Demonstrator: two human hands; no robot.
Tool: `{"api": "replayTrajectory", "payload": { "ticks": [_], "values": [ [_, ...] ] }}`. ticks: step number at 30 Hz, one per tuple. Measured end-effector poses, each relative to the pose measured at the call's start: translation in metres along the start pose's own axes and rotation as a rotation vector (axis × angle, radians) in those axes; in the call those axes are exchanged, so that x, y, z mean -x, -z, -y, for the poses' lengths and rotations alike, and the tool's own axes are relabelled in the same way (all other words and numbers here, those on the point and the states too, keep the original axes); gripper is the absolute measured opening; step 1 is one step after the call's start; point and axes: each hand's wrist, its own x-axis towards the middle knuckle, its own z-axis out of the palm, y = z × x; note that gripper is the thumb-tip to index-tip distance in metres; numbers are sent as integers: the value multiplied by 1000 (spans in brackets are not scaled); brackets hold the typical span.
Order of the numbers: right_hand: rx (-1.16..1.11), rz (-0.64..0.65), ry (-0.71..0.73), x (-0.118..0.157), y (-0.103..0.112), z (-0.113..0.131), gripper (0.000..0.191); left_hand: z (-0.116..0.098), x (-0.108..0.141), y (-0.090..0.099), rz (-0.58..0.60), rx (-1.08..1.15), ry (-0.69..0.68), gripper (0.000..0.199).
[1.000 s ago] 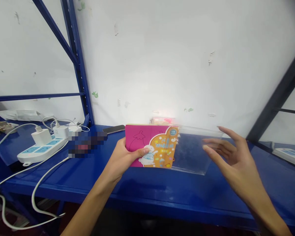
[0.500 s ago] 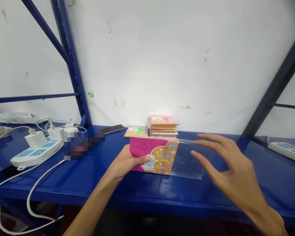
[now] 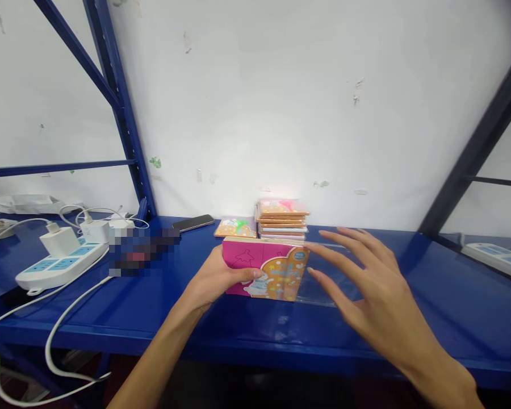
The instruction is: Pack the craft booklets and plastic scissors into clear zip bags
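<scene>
My left hand (image 3: 221, 275) grips the left end of a pink and orange booklet (image 3: 276, 272), thumb across its front and the fingers hidden behind. The booklet stands on its long edge over the blue table and shows a white rabbit print. A clear plastic sleeve (image 3: 323, 289) reaches out from its right end. My right hand (image 3: 366, 278) is beside that end, fingers spread and thumb apart, overlapping the sleeve in view. Whether its fingertips touch the plastic, I cannot tell.
Behind the booklet is a stack of similar packs (image 3: 282, 218), with one flat pack (image 3: 236, 227) to its left. A phone (image 3: 197, 222) lies farther left. A white power strip (image 3: 62, 264) with chargers and cables sits at the left. Blue shelf posts (image 3: 119, 113) rise by the wall.
My right hand has moved left, closer to the booklet's right end, with its fingers still apart. My left hand and the booklet have barely shifted.
</scene>
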Motion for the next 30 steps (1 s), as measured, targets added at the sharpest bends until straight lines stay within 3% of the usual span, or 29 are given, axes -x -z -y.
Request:
{"api": "replayTrajectory", "payload": {
  "ticks": [9,15,18,22,30],
  "values": [
    [21,23,15,-1,-2,1,37,-3,0,-3,-84,-27,-63,57],
    [7,0,31,-2,-4,0,34,-6,4,-11,-249,-118,-332,42],
    [6,-7,31,-3,-3,1,31,-6,7,-15,-307,-306,-466,27],
    [6,7,27,-5,-1,3,32,-7,7,-17,-296,-489,-591,13],
    [33,46,41,-7,-4,2,38,-1,3,-15,-311,-476,-655,13]
  ]
}}
